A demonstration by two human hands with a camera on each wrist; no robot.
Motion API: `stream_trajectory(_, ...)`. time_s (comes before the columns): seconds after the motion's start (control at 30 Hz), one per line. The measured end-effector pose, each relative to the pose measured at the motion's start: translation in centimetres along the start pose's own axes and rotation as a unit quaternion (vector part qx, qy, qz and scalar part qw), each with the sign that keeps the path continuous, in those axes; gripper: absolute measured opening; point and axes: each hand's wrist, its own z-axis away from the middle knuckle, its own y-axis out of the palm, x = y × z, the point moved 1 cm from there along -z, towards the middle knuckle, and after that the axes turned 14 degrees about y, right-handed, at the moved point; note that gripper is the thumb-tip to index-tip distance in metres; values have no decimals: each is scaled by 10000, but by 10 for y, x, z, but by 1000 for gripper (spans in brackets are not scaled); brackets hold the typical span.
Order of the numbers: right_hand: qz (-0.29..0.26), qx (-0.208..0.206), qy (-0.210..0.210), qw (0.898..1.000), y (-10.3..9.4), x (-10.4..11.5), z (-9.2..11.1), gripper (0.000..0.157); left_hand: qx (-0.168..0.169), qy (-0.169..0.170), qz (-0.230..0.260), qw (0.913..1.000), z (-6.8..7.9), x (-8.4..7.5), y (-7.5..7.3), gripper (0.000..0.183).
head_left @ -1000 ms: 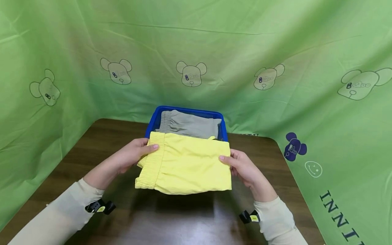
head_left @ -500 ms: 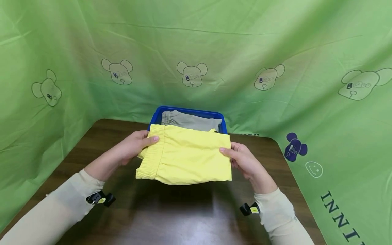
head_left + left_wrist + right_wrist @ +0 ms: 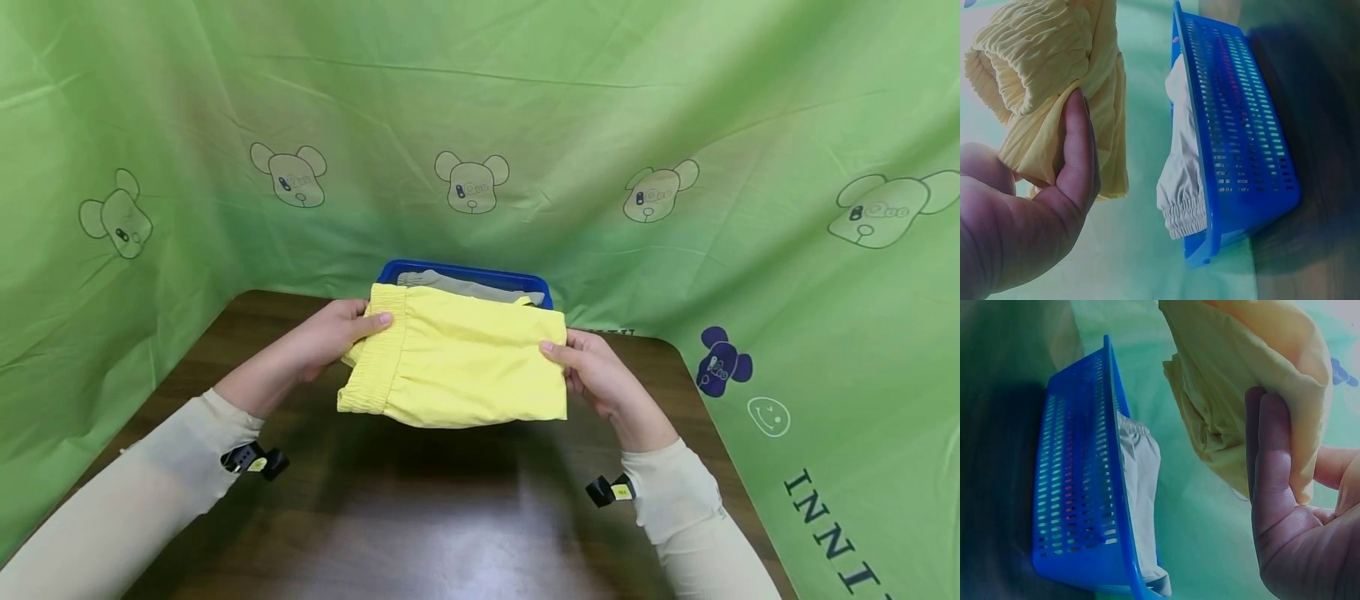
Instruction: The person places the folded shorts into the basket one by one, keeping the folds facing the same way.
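Note:
Yellow elastic-waist shorts (image 3: pixel 465 358), folded, hang in the air between both hands in the head view. My left hand (image 3: pixel 330 336) pinches the gathered waistband end, thumb on top and fingers beneath. At the opposite end my right hand (image 3: pixel 600 371) pinches the folded edge the same way. Behind and below the shorts stands a blue basket (image 3: pixel 1238 119) with slotted walls. Grey folded clothing with a gathered waistband (image 3: pixel 1183 156) lies in it, reaching above the rim. From the head view, the shorts cover most of the basket.
The basket rests on a dark brown wooden table (image 3: pixel 450 533). Green fabric (image 3: pixel 555 100) with printed bear heads surrounds the table at the back and sides. Something reddish shows through the basket's slots (image 3: pixel 1069 469).
Both hands have carried the yellow shorts upward and away in the head view, over the basket. More of the basket and grey clothing is now covered. The grip looks the same.

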Motion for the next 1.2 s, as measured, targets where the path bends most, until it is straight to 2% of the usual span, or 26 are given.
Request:
stream_trajectory(0.4,114,-325,174,9993,-7,17,-20,25,-160,-18,-66,9998,-23,-1,-11,50)
stream_trajectory(0.67,207,-561,300,9978,-10,28,-33,34,-322,2,-31,9995,-39,0,-16,50)
stream_trajectory(0.83,222,-600,295,9975,-12,30,-41,31,-338,-9,-106,9994,-48,1,-19,50)
stream_trajectory(1.0,225,-720,344,9966,-14,32,-50,27,-343,-83,-152,9993,-58,5,-22,52)
stream_trajectory(1.2,292,-914,456,9943,-15,34,-61,29,-386,-173,-39,9991,-68,13,-24,50)
